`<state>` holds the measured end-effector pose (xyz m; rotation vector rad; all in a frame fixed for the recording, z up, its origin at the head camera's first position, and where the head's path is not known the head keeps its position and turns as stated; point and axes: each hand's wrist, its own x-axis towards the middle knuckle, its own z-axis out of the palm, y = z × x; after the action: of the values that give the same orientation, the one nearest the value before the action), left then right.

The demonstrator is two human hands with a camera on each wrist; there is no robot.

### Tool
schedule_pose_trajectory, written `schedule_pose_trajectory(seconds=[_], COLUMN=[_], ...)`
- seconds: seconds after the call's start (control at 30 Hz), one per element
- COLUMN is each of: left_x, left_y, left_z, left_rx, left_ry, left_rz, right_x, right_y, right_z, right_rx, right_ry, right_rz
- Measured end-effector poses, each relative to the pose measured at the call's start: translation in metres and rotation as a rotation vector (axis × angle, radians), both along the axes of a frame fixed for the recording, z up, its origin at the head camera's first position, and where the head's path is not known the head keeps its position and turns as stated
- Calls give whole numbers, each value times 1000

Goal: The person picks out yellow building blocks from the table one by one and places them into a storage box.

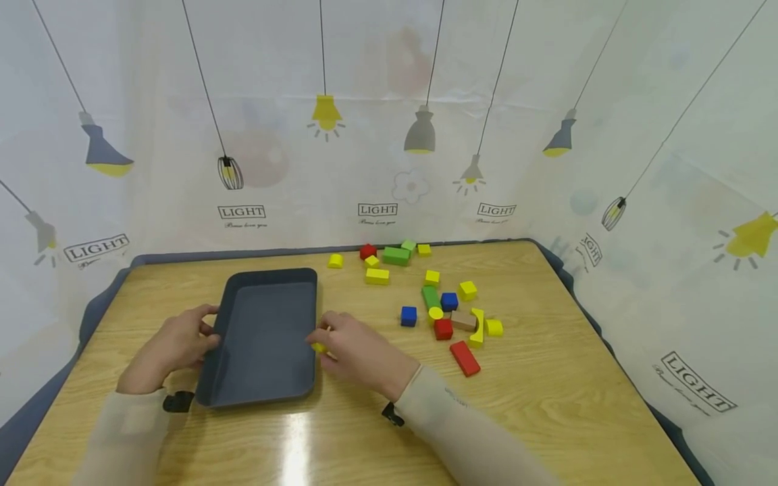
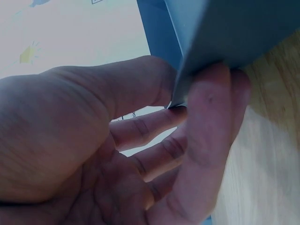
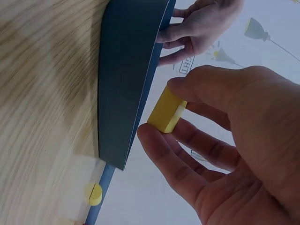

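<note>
A dark grey rectangular tray (image 1: 267,337) lies on the left part of the table. My left hand (image 1: 173,347) grips its left rim; in the left wrist view the thumb is at the rim and fingers (image 2: 208,122) press the outer wall. Beside the tray's right rim, my right hand (image 1: 365,354) pinches a small yellow block (image 3: 165,111) between thumb and fingertips. From the head view most of that block is covered by the fingers. In the right wrist view it is held apart from the tray wall.
Several toy blocks lie right of the tray, including a blue cube (image 1: 408,316), a red slab (image 1: 464,358), a yellow arch (image 1: 477,328) and a brown block (image 1: 464,320). Farther back are a green block (image 1: 396,256) and a yellow half-round block (image 1: 335,260). Printed white sheeting (image 1: 340,189) borders the table.
</note>
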<state>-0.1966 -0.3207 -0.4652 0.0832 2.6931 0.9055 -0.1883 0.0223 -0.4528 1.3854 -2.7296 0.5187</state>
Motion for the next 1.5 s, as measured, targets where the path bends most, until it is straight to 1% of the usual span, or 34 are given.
schedule_pose_trajectory(seconds=[0.23, 0.33, 0.43, 0.6, 0.73, 0.93, 1.17, 1.3, 1.5], left_x=[1, 1, -2, -6, -7, -4, -2, 0, -1], left_y=[-1, -1, 0, 4, 6, 5, 3, 0, 1], left_z=[1, 0, -1, 1, 1, 1, 2, 0, 0], left_rx=[-4, -4, -7, -21, -10, -2, -13, -14, -6], left_ry=[9, 14, 11, 13, 22, 24, 17, 16, 14], left_rz=[7, 9, 13, 11, 1, 7, 15, 19, 31], right_x=[-1, -1, 0, 1, 0, 1, 1, 1, 0], right_y=[-25, -35, -43, -51, -51, -45, -33, -27, -16], right_z=[-2, -6, -9, -10, -8, -6, -5, -7, -2], right_rx=[-2, 25, 73, 133, 144, 75, -8, -33, -39], right_ry=[52, 73, 97, 95, 77, 64, 44, 51, 19], right_rz=[102, 128, 135, 122, 109, 115, 87, 73, 22])
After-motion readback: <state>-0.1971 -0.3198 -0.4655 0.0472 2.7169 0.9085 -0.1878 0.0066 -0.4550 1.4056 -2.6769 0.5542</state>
